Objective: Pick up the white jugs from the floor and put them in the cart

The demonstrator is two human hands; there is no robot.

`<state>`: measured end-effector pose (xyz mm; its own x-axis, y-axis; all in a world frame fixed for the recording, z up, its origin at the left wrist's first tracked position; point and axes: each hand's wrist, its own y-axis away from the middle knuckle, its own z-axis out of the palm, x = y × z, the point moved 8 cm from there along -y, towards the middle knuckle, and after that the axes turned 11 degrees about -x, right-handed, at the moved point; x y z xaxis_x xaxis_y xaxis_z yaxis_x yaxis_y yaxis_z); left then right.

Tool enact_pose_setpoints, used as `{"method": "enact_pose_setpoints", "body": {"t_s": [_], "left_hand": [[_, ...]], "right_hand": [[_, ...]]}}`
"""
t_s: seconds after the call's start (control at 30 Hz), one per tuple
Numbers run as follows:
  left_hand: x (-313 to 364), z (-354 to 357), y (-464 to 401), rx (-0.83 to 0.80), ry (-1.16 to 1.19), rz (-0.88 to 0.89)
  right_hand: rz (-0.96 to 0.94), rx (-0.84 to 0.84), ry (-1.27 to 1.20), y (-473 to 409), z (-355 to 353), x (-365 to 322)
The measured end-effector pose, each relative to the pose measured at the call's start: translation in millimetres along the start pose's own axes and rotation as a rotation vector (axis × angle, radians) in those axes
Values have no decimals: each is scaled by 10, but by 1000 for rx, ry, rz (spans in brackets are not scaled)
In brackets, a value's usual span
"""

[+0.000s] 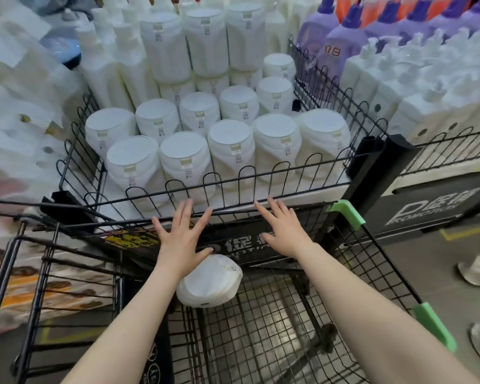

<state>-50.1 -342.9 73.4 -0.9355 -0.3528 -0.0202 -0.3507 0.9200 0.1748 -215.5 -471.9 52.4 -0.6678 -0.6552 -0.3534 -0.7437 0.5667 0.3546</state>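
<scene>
Nearest, one white jug [209,284] lies on its side in the cart [275,328]. Above it, left hand [181,236] and right hand [284,228] reach forward, palms down, fingers spread and empty, near the wire bin's [233,180] front rail; more jugs [230,145] stand packed beyond.

Purple detergent bottles [341,42] stand far up and right of the hands, white pump bottles [416,79] below them. A black promotion sign [432,209] sits just right of the right hand.
</scene>
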Motion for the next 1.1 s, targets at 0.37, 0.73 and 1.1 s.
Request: {"method": "enact_pose_setpoints", "body": {"t_s": [0.37, 0.73, 1.1], "left_hand": [[2496, -820, -46, 0, 266, 452], [6221, -717, -31, -194, 352, 740], [8703, -48, -219, -538, 331, 956]], "right_hand": [[209, 33, -269, 1828, -519, 1439], [538, 115, -472, 4139, -671, 4270], [896, 296, -939, 5740, -96, 6418]]}}
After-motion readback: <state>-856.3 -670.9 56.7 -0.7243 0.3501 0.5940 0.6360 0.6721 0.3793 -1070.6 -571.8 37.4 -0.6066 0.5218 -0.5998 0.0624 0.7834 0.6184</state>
